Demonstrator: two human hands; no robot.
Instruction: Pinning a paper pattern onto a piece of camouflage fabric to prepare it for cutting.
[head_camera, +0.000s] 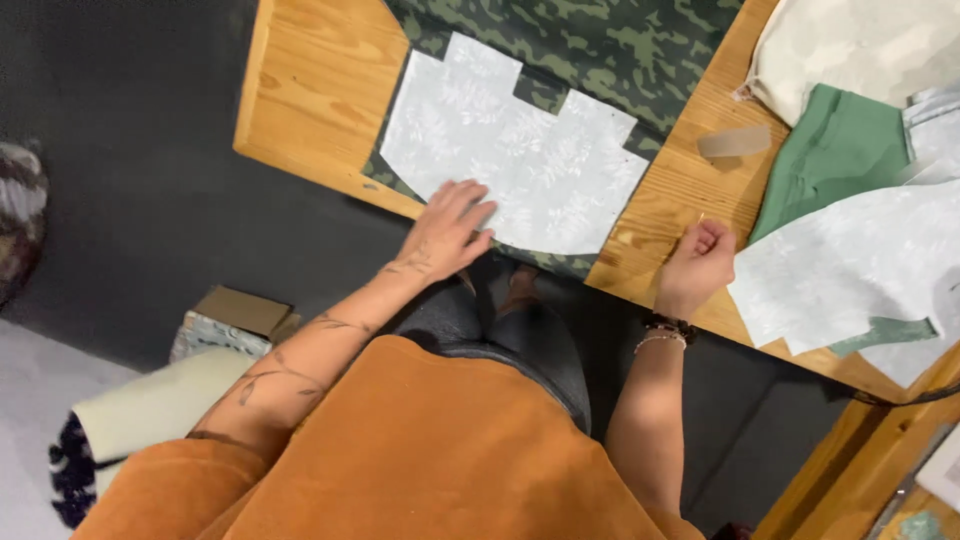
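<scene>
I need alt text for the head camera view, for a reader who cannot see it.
A person's left hand presses flat on a pale leaf-print pattern piece lying over camouflage fabric on a wooden table. The right hand is closed, pinching something thin, beside green fabric.

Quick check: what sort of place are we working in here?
Likely a sewing workshop: a pale paper pattern lies on camouflage fabric on a wooden table, with more cut fabric nearby.
</scene>
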